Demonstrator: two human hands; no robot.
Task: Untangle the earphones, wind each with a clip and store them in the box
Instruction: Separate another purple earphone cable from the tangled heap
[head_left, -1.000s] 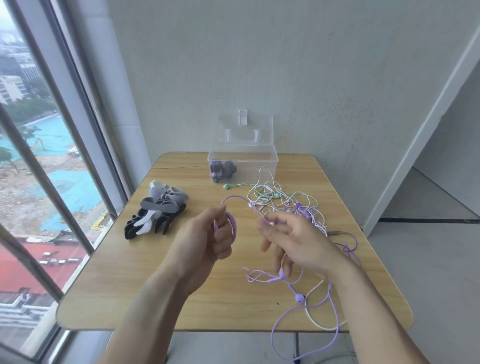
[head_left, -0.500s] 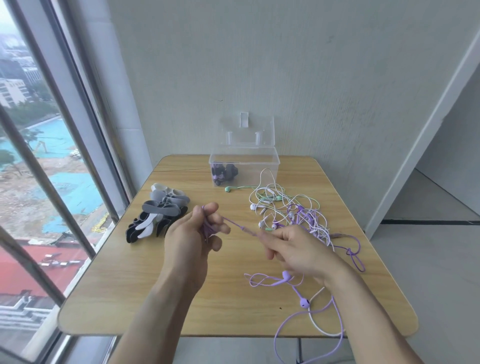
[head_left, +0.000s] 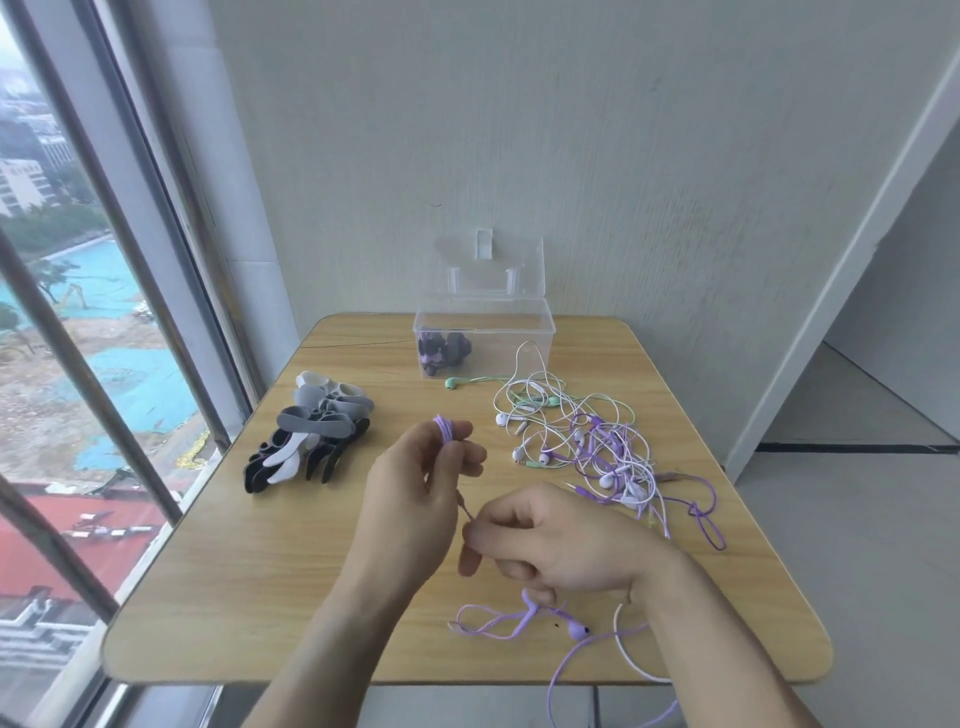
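**Purple cord coiling onto raised fingers**

Since half a second ago the right hand (head_left: 561, 545) has dropped toward the near edge of the table (head_left: 218, 613) and drawn in close under the left hand (head_left: 415, 499), and the taut line that ran sideways between them now slants steeply from one to the other

Wound round the raised fingertips of the left hand is a small coil of the purple earphone cord (head_left: 445, 429); that hand is curled and holds the coil in place. From it a short run of cord drops to the right hand, which pinches it between thumb and forefinger. The rest of this cord, with both purple earbuds (head_left: 576, 630), lies on the table just below the right wrist and trails off the near edge

Cord like this looks light, limp and springy, so the coil would likely loosen if tension lapses; best taken on the wire itself, near the coil, not by the buds

Well apart to the right lies the tangle of white, green and purple earphones (head_left: 587, 441). The grey, black and white clips (head_left: 311, 441) sit left of the hands, the open clear box (head_left: 485, 332) at the far edge with one wound bundle inside
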